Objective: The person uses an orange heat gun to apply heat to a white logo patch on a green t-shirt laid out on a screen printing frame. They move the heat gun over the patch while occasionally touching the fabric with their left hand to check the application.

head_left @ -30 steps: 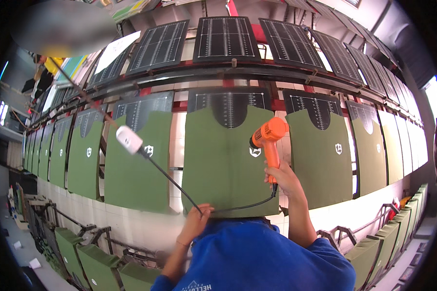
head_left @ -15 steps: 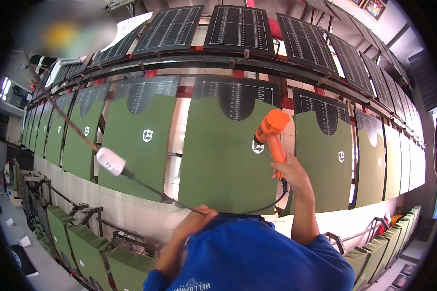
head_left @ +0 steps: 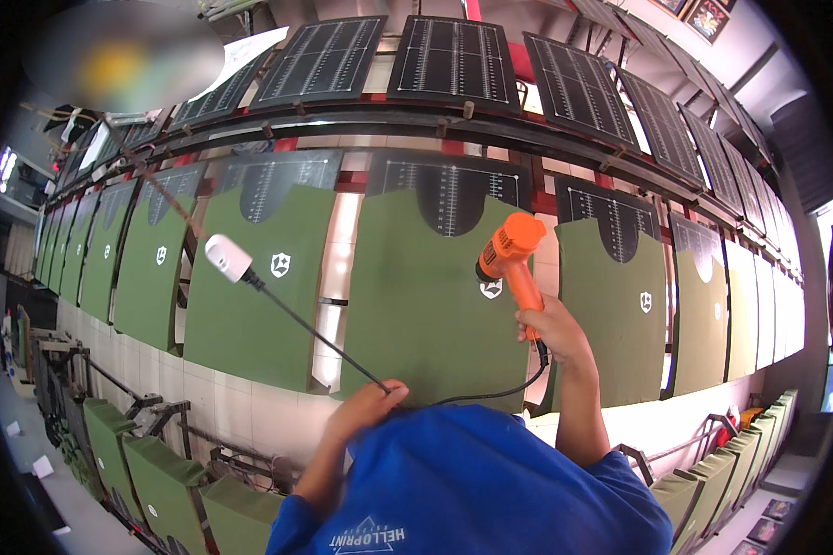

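Note:
My right hand (head_left: pixel 553 329) is wrapped round the handle of an orange heat gun (head_left: pixel 515 242), its dark nozzle tipped toward a white badge print (head_left: pixel 491 289) on the green shirt panel (head_left: pixel 426 324) in front of me. A black cord (head_left: pixel 329 344) runs from the gun's handle past my waist. My left hand (head_left: pixel 377 400) grips that cord near the panel's lower edge. Beyond the left hand the cord stretches up and left to a white socket connector (head_left: pixel 228 257), which hangs over the neighbouring green panel (head_left: pixel 250 319) on a brownish cable (head_left: pixel 162 188).
Several green panels with white badges, such as one at right (head_left: pixel 611 314), lie on black ruled boards (head_left: pixel 450 190) along the rack. A second row of black boards (head_left: pixel 453 63) stands behind a dark rail (head_left: pixel 379 123). More green panels (head_left: pixel 162 490) line the lower left.
The white connector has swung up and slightly to the right, and the cord is steeper. My left hand has risen slightly. The heat gun has shifted a little left and down.

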### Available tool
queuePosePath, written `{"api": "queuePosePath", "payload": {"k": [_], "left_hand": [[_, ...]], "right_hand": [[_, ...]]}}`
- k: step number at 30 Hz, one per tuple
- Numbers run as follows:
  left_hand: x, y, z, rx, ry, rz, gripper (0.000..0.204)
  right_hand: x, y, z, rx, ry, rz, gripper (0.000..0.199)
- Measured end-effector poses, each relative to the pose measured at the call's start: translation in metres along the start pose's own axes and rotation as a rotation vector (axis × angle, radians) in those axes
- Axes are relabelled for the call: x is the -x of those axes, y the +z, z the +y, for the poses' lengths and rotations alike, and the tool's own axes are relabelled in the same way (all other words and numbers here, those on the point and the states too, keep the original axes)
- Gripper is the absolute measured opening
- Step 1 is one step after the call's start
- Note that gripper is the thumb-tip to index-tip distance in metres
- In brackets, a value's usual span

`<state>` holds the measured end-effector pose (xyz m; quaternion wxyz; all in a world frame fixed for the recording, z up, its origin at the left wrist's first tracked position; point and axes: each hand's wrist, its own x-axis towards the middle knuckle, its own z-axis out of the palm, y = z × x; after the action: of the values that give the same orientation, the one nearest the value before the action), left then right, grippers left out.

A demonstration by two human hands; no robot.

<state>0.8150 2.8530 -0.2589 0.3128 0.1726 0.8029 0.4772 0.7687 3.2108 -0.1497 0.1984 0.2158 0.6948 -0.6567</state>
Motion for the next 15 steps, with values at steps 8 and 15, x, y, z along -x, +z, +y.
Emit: {"api": "queuePosePath", "payload": {"k": [8, 15], "left_hand": [[-0.003, -0.072, 0.090, -0.430, 0.013, -0.269, 0.040], [-0.028, -0.043, 0.225, 0.369, 1.043, -0.802, 0.058]], "right_hand": [[0.009, 0.005, 0.017, 0.068, -0.021, 0.051, 0.032], [0.015, 0.016, 0.021, 0.067, -0.013, 0.063, 0.035]]}}
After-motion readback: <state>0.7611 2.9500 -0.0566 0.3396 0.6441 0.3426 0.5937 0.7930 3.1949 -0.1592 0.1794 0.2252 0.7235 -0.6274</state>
